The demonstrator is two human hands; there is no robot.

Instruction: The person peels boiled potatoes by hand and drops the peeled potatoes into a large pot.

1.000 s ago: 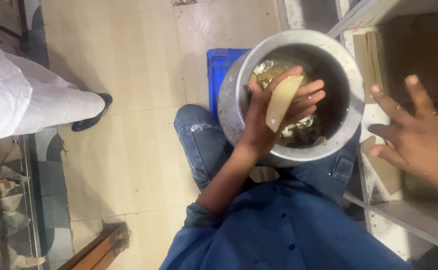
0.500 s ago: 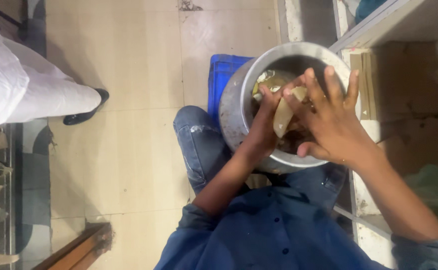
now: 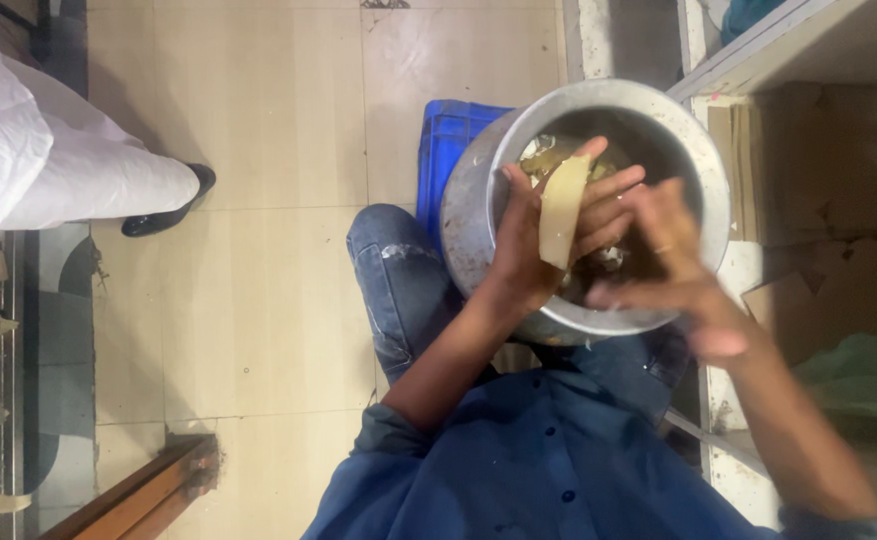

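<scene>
A large round metal pot (image 3: 478,190) rests on my lap, with scraps and peelings inside it. My left hand (image 3: 538,245) reaches into the pot and grips a long pale yellow vegetable piece (image 3: 561,212). My right hand (image 3: 673,260) is blurred over the pot's right side, its fingers together against the fingers of my left hand. Whether it holds anything cannot be made out.
A blue plastic crate (image 3: 448,140) sits on the tiled floor behind the pot. Another person's white-trousered leg and black shoe (image 3: 158,205) stand at the left. White shelving (image 3: 808,60) with cardboard runs along the right. A wooden frame (image 3: 148,490) lies at bottom left.
My right hand came in from the shelf side to the pot and now sits lower over its right half. My left hand stays in the pot with the pale piece.
</scene>
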